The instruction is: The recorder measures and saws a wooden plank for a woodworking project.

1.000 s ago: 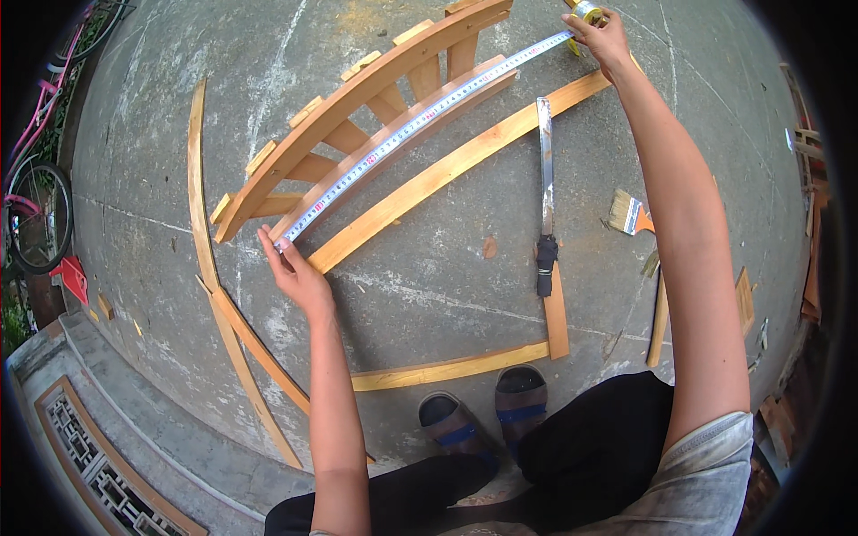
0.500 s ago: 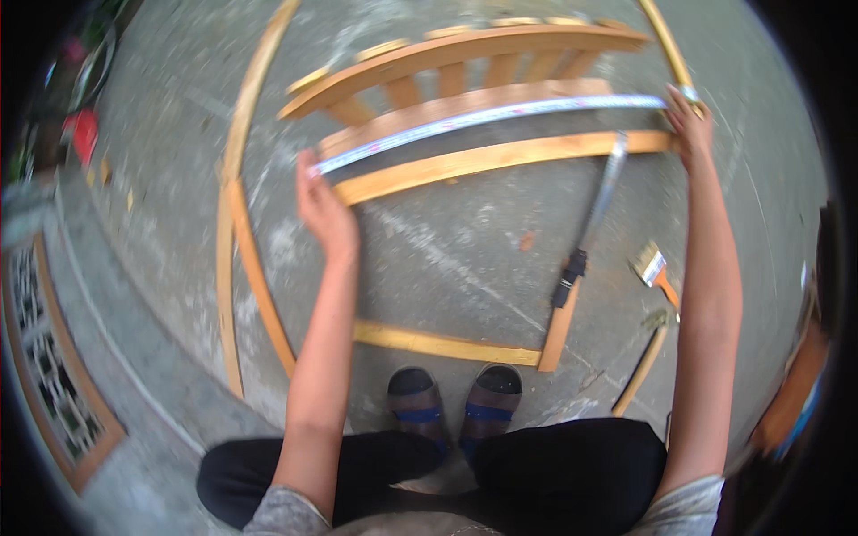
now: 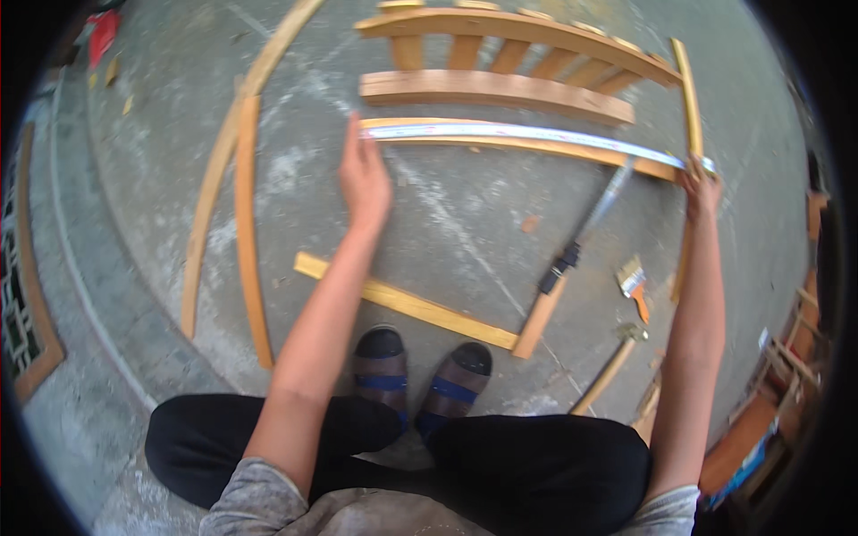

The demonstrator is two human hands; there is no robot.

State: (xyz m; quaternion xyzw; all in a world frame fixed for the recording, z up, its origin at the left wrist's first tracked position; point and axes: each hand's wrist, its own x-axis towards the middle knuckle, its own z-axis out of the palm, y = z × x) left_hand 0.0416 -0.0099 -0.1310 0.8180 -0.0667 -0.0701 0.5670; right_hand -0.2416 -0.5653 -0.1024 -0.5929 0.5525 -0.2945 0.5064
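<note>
A pale measuring tape [image 3: 500, 136] is drawn out between my two hands, along the top of a long wooden plank [image 3: 554, 150]. My left hand [image 3: 366, 183] has its fingers closed at the tape's left end, beside the plank's end. At the other end my right hand [image 3: 702, 189] is closed round the tape; its fingers partly hide what they grip. Just beyond the plank lies a curved slatted wooden frame [image 3: 527, 34] with a straight lower rail [image 3: 492, 90].
A handsaw [image 3: 590, 214] reaches from the plank toward a short wooden piece [image 3: 540, 320]. A paintbrush [image 3: 633, 284] and hammer [image 3: 611, 366] lie at right. Wooden strips lie at left [image 3: 248, 223], right [image 3: 685, 98] and before my feet [image 3: 402, 297]. A patterned block [image 3: 20, 268] edges the left.
The tape has shifted from the slatted frame's lower rail onto the nearer plank, both hands moving with it. The view has also turned, so everything sits differently in the picture.
</note>
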